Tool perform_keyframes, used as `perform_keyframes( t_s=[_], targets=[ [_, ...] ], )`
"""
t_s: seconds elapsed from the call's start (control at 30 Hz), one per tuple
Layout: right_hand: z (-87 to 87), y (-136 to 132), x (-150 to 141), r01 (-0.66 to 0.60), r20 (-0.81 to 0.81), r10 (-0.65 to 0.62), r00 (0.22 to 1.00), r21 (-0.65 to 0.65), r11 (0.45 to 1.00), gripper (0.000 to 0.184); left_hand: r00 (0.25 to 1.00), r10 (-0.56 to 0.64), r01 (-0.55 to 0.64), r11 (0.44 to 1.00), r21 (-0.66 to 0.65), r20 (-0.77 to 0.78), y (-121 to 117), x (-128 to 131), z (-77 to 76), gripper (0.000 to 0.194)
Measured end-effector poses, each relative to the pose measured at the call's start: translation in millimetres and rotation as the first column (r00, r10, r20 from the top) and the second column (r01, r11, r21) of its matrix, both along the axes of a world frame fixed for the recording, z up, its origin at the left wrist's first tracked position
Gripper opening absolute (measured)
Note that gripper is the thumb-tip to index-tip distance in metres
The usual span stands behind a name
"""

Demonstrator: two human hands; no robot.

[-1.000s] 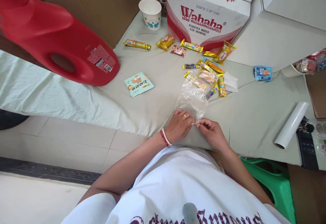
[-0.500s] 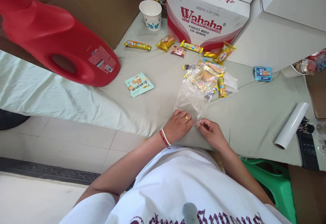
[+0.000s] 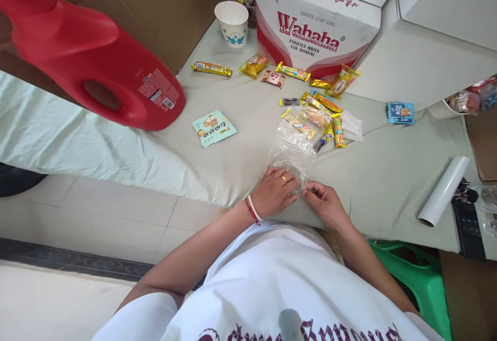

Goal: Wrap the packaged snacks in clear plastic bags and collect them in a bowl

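Below centre, the right hand [image 3: 325,204] pinches a clear bag [image 3: 288,150] that stretches up to mid-frame; the left hand [image 3: 275,193] touches it, grip hidden.

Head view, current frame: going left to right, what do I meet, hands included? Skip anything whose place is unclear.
Red jug → mint-green packet → left hand → right hand → blue packet → white roll.
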State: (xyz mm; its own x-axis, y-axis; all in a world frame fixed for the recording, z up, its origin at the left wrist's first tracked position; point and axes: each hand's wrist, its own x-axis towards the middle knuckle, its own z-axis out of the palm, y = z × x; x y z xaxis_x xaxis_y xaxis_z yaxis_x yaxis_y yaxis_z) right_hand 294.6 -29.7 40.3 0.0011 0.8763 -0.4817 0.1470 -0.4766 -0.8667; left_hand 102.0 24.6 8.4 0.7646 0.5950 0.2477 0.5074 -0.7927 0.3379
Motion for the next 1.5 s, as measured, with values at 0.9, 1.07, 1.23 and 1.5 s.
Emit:
perform_keyframes(
  t_s=[0.9,1.07,1.23,1.5],
  targets=[
    [1.0,4.2,-3.9,0.006,0.098,-0.014,0.995,0.079,0.997,0.026,0.996,-0.062,0.055,0.992,-0.111,-0.068,5.7,11.3,-4.4,0.021],
    [2.6,5.5,-3.2,-0.006,0.154,-0.018,0.988,0.15,0.989,0.026,0.996,-0.075,0.064,0.982,-0.176,-0.054,8.2,11.1,0.1,0.016],
    [0.8,5.2,-1.4,-0.021,0.143,-0.001,0.99,0.148,0.989,0.025,0.998,-0.058,0.057,0.984,-0.17,-0.001,9.8,12.7,-1.0,0.03],
    [7.0,9.0,14.5,-0.081,0.258,-0.002,0.966,0.311,0.947,0.027,0.983,0.039,0.046,0.896,-0.442,0.181,9.8,11.1,-3.5,0.016]
  ],
)
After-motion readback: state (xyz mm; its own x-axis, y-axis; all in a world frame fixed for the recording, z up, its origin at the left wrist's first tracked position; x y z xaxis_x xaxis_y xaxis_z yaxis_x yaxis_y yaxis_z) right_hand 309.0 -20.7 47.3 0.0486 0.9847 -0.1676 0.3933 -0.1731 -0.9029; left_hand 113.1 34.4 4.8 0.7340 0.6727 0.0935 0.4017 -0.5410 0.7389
